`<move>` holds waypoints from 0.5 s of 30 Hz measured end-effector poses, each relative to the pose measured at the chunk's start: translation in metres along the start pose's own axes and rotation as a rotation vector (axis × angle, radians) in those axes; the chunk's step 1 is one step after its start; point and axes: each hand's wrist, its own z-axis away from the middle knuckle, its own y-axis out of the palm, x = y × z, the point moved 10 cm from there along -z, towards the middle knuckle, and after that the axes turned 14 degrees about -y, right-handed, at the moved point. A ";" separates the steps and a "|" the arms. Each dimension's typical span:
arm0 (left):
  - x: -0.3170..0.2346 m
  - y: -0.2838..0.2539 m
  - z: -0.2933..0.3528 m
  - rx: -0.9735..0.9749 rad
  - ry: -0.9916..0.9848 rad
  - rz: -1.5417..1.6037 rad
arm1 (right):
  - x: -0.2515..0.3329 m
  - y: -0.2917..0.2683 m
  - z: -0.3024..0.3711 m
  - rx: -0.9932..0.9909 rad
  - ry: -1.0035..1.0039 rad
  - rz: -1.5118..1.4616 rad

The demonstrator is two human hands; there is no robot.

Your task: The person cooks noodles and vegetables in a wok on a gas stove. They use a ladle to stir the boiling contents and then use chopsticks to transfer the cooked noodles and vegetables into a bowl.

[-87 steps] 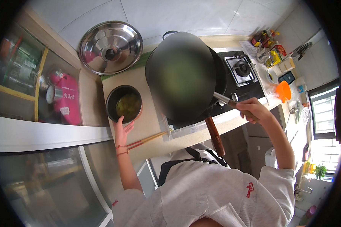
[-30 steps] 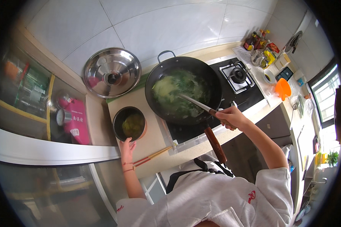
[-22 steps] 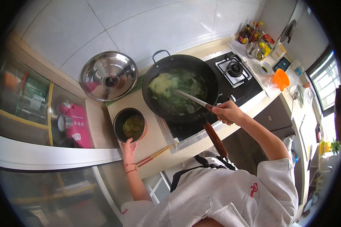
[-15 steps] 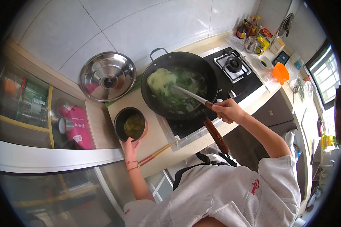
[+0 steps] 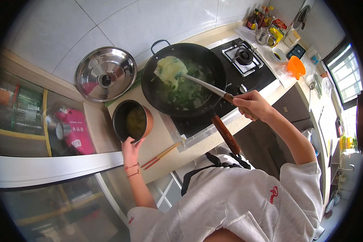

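My right hand (image 5: 254,105) is closed round the wooden end of a long-handled metal cooking utensil (image 5: 209,85). Its head is hidden under a pale yellow, egg-like piece with green leaves (image 5: 170,72), raised at the left side of a black wok (image 5: 152,97). Greenish soup with leafy bits (image 5: 189,90) fills the bottom of the wok. To the left, my left hand (image 5: 131,150) grips the near rim of a small orange-brown pot (image 5: 148,123), dark inside. Some yellow-green soup (image 5: 136,122) lies in it. The pot is tilted slightly; whether its base touches the counter I cannot tell.
A shiny lid (image 5: 105,74) leans by the wall. Chopsticks (image 5: 161,155) lie near the counter edge. The wok's wooden handle (image 5: 226,134) juts out toward me. Beyond the second burner (image 5: 243,56) stand bottles (image 5: 256,19), a metal kettle (image 5: 264,37) and an orange container (image 5: 296,67).
The egg-like piece has been lifted higher on the utensil, and my right hand has shifted right. My left hand and the pot sit a little lower and further left in view.
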 end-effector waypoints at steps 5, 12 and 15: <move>-0.009 -0.003 0.004 0.086 -0.113 0.125 | -0.002 -0.002 0.004 0.013 -0.050 -0.039; -0.031 0.025 0.043 0.098 -0.078 0.104 | 0.014 -0.013 0.012 -0.003 -0.056 0.013; -0.036 0.029 0.051 0.095 -0.035 0.077 | 0.014 -0.011 0.018 -0.003 -0.051 -0.017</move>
